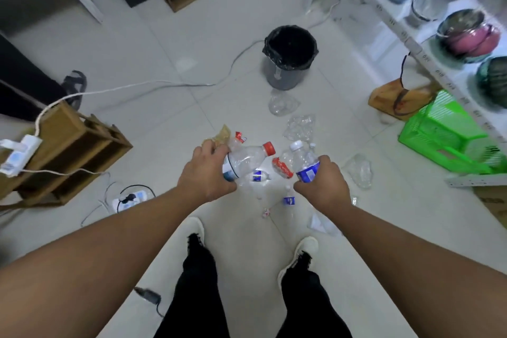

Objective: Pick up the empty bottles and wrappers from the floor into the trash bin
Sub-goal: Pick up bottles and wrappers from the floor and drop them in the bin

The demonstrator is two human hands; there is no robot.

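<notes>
At the left edge of the frame a wooden crate lies on the floor with a power strip on its corner; a second strip sits on the tiles just below it.

Left of centre, the left arm reaches forward from the lower left corner, almost straight. The left hand shows its back to the camera, fingers curled round the base of a red-capped bottle that is tilted with its cap pointing to the upper right. A tan wrapper pokes out just above the knuckles; whether the hand holds it too cannot be told.

Between the hands, lower on the floor, lie a small blue-label bottle, a red wrapper and another small bottle.

In the upper centre stands the bin, lined with a black bag, well apart from the hands. Crumpled clear plastic lies just below it, with more nearer the hands.

Right of centre, the right arm comes up from the lower right corner. The right hand grips the lower part of a white-capped bottle, held nearly upright, fingers wrapped round its blue label.

Further right lie another clear plastic piece, a green basket and a white shelf with bowls.
</notes>
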